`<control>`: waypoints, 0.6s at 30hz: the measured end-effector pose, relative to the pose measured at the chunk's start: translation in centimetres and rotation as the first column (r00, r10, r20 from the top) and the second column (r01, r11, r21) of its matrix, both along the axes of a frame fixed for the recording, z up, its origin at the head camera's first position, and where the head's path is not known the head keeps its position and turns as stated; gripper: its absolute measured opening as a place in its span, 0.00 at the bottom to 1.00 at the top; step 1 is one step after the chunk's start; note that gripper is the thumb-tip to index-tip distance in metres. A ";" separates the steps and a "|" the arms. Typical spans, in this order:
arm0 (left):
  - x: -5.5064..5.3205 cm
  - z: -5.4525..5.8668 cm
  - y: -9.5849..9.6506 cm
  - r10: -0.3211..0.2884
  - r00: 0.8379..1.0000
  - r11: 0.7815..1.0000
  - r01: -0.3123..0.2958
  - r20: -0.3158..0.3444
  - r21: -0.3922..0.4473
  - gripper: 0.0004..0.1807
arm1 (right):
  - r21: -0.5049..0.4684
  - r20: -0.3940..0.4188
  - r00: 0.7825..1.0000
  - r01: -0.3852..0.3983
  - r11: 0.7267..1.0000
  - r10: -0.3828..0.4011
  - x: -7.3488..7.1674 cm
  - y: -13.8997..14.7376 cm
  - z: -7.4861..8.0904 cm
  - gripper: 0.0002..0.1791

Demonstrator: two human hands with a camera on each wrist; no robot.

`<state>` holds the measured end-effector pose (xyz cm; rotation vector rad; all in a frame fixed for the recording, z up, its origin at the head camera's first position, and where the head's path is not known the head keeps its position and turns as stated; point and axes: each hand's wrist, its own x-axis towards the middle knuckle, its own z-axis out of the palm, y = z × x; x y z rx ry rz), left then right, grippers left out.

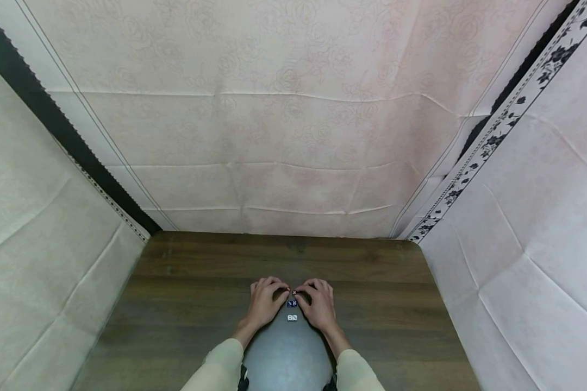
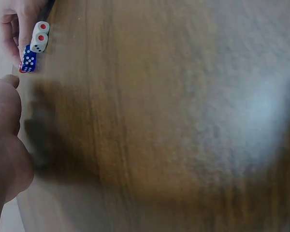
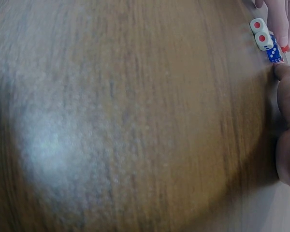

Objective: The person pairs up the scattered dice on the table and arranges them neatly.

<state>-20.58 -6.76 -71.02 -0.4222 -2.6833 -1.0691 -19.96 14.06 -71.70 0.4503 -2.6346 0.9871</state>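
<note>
My left hand (image 1: 264,304) pinches a red die (image 3: 285,49) between thumb and index finger. Facing it, my right hand (image 1: 320,307) has thumb and index fingertips at another red die (image 1: 294,292), pinching it. The two red dice are close together, partly covered by fingers. Just on the near side of them, a pair of blue dice (image 1: 292,304) with white pips sits side by side. Closer to me lies a pair of white dice (image 1: 292,317), also side by side; each shows one red pip in the left wrist view.
The dice rest on a brown wood-grain table (image 1: 186,304). A pale patterned cloth (image 1: 283,136) hangs behind its far edge, with more white cloth (image 1: 518,244) at the sides. A bright glare lies on the tabletop in both wrist views.
</note>
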 end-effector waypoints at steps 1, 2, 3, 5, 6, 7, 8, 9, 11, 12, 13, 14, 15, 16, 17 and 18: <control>0.1 0.0 0.0 0.000 1.000 1.000 0.000 -0.005 -0.003 0.06 | 0.001 0.001 1.000 0.001 1.000 -0.001 0.0 0.0 0.0 0.06; 0.1 0.0 -0.1 0.000 1.000 1.000 0.000 -0.009 -0.007 0.06 | 0.002 0.001 1.000 0.002 1.000 -0.002 0.0 0.0 0.0 0.06; 0.2 -0.1 -0.1 0.000 1.000 1.000 0.000 -0.014 -0.013 0.06 | 0.003 0.003 1.000 0.004 1.000 -0.004 0.0 0.0 -0.1 0.06; 0.3 -0.1 -0.1 -0.002 1.000 1.000 0.002 -0.026 -0.021 0.06 | 0.002 0.005 1.000 0.006 1.000 -0.006 0.0 0.0 -0.1 0.06; 0.3 -0.1 -0.1 -0.004 0.999 1.000 0.003 -0.033 -0.024 0.06 | 0.001 0.005 1.000 0.006 1.000 -0.006 -0.1 0.0 -0.1 0.06; 0.4 -0.1 -0.1 -0.004 0.999 1.000 0.003 -0.040 -0.028 0.06 | -0.001 0.005 1.000 0.005 1.000 -0.005 -0.1 0.0 -0.2 0.06; 0.4 -0.2 -0.1 -0.005 0.999 0.999 0.003 -0.047 -0.034 0.06 | -0.004 0.005 1.000 0.004 1.000 -0.004 -0.1 0.0 -0.2 0.06; 0.4 -0.2 -0.1 -0.006 0.999 0.999 0.004 -0.052 -0.039 0.06 | -0.004 0.002 1.000 0.004 1.000 -0.004 -0.1 0.0 -0.2 0.06; 0.5 -0.3 -0.1 -0.011 0.998 0.999 0.009 -0.056 -0.040 0.06 | -0.008 0.001 1.000 0.002 1.000 -0.002 -0.1 0.0 -0.2 0.06; 0.5 -0.3 -0.1 -0.013 0.998 0.999 0.011 -0.056 -0.042 0.06 | -0.008 0.000 1.000 0.002 1.000 -0.002 0.0 0.0 -0.2 0.06; 0.5 -0.3 -0.1 -0.014 0.998 0.999 0.011 -0.056 -0.045 0.06 | -0.007 0.000 1.000 0.002 1.000 -0.002 0.0 0.0 -0.2 0.06; 0.5 -0.3 -0.1 -0.015 0.999 0.999 0.013 -0.052 -0.045 0.06 | -0.007 0.000 1.000 0.001 1.000 -0.001 0.0 0.0 -0.3 0.06; 0.5 -0.4 -0.1 -0.018 0.999 0.999 0.016 -0.043 -0.041 0.06 | -0.006 -0.001 1.000 0.002 1.000 -0.002 0.0 0.0 -0.3 0.06; 0.5 -0.4 -0.1 -0.020 0.999 0.999 0.018 -0.039 -0.036 0.06 | -0.005 0.001 1.000 0.002 1.000 -0.002 0.0 0.0 -0.3 0.06; 0.5 -0.4 -0.1 -0.020 0.999 0.999 0.018 -0.035 -0.038 0.06 | -0.004 0.001 1.000 0.003 1.000 -0.003 0.0 0.0 -0.3 0.07; 0.4 -0.4 -0.1 -0.020 0.999 0.999 0.019 -0.032 -0.039 0.06 | -0.001 0.002 1.000 0.004 1.000 -0.004 -0.1 0.0 -0.3 0.07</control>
